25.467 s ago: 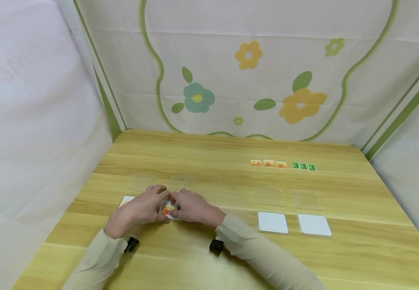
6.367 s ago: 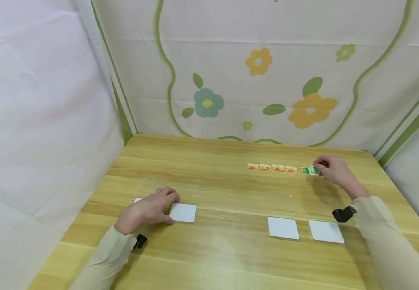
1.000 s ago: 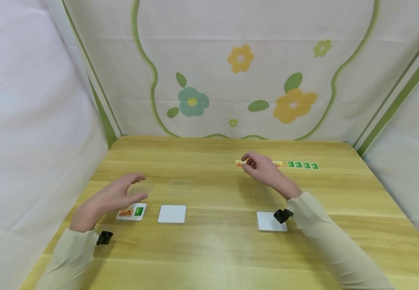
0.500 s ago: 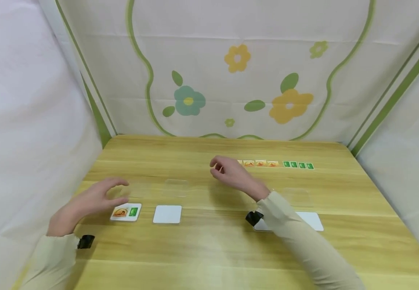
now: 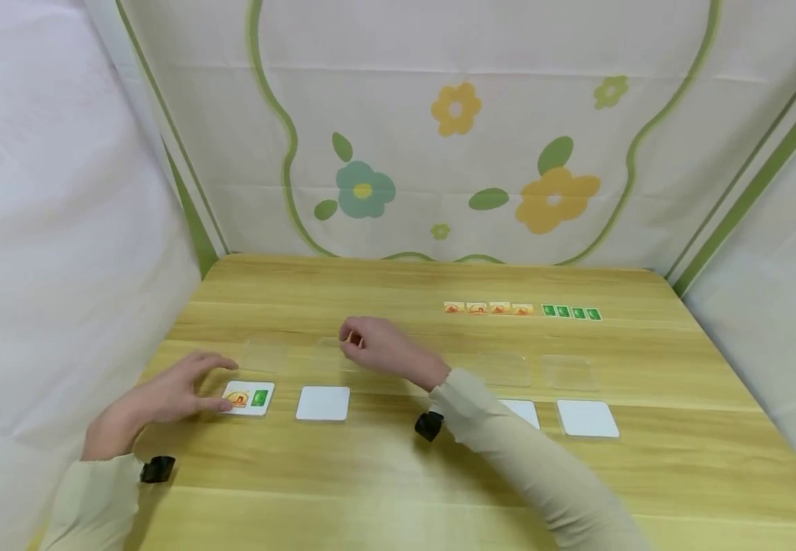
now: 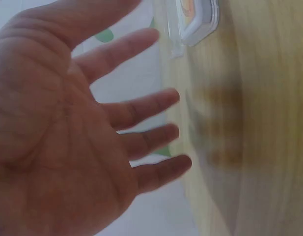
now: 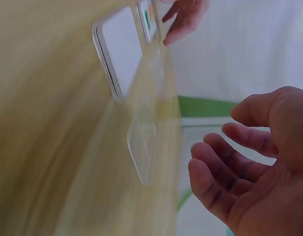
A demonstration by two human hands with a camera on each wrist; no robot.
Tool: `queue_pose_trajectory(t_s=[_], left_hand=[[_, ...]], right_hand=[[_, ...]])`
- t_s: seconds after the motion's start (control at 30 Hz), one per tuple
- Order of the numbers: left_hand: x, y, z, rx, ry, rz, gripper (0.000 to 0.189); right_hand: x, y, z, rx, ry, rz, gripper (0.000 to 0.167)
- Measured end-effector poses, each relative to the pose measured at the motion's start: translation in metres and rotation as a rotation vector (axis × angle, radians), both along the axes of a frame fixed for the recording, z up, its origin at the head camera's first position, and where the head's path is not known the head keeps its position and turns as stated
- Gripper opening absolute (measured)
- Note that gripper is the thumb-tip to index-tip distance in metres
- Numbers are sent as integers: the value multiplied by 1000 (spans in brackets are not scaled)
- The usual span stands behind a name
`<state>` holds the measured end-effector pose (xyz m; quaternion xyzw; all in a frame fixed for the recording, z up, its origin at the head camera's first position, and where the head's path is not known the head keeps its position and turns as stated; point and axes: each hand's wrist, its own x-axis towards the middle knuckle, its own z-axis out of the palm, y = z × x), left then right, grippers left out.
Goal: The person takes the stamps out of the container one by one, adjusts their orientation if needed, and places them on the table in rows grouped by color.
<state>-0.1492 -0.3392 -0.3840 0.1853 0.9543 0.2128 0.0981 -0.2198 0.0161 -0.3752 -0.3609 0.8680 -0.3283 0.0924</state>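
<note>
My left hand (image 5: 164, 394) has its fingers spread, with the thumb at the left edge of a white card stack (image 5: 246, 410) in the head view. On top of that stack lie an orange picture piece (image 5: 238, 399) and a green one (image 5: 259, 398). My right hand (image 5: 391, 352), fingers loosely bent, hovers by a clear plate (image 5: 329, 354) with nothing in its grasp. The right wrist view shows this hand (image 7: 259, 167) held off the table. Just nearer stands a blank white stack (image 5: 323, 403). A second clear plate (image 5: 265, 356) lies behind the first stack.
At the back right, orange picture pieces (image 5: 477, 308) and green pieces (image 5: 572, 311) form a row. Two more clear plates (image 5: 504, 370) lie before them, with two blank white stacks (image 5: 587, 418) nearer still. My right sleeve (image 5: 508, 459) partly covers one stack. Patterned cloth (image 5: 412, 138) hangs behind the table.
My right hand has swept left from the orange pieces to the clear plate. My left hand has drawn left and lowered to the stack's edge. Both rows have grown since the earliest frame.
</note>
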Motion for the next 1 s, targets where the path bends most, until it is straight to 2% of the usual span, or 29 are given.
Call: queue_pose_trajectory(t_s=[0.17, 0.37, 0.57, 0.73, 1.0], left_hand=[[-2, -4, -6, -14, -12, -18, 56], [-4, -5, -9, -21, -13, -17, 55], [1, -5, -11, -7, -49, -6, 52], [4, -5, -11, 28, -79, 7, 52], [4, -5, -13, 34, -74, -20, 55]], right_hand=[[8, -31, -7, 42, 13, 46, 17], [19, -72, -13, 143, 17, 49, 9], [28, -110, -18, 241, 82, 78, 5], [35, -130, -15, 300, 130, 77, 7], [45, -148, -20, 323, 115, 59, 8]])
